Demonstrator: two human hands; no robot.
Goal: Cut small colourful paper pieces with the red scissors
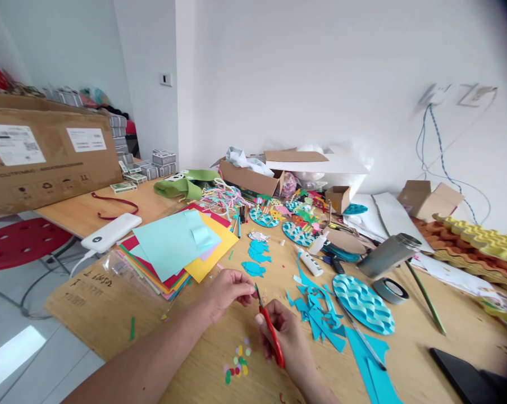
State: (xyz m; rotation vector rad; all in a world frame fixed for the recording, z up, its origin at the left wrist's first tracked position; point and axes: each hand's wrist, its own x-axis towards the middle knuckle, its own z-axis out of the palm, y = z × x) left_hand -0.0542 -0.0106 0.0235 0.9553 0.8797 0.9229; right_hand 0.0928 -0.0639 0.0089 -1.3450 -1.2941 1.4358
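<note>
My right hand (284,331) grips a pair of scissors (270,334) with red handles, its blades pointing up and away from me. At the blade tips, my left hand (232,292) is closed in a pinch; whatever lies between its fingertips is too small to make out. Just beyond my hands lie blue paper fish (253,268) in a short column. Several coloured paper dots (238,362) are scattered on the table below my hands. To the right of the scissors sits a heap of blue paper scraps (320,314), beside an oval board with blue wave strips (362,303).
A stack of coloured paper (169,241) and a white power bank (112,233) lie at left. White glue bottle (311,262), steel flask (388,255), dark tape roll (391,290) and black phone-like slab (459,373) stand or lie right. Boxes (253,177) line the back.
</note>
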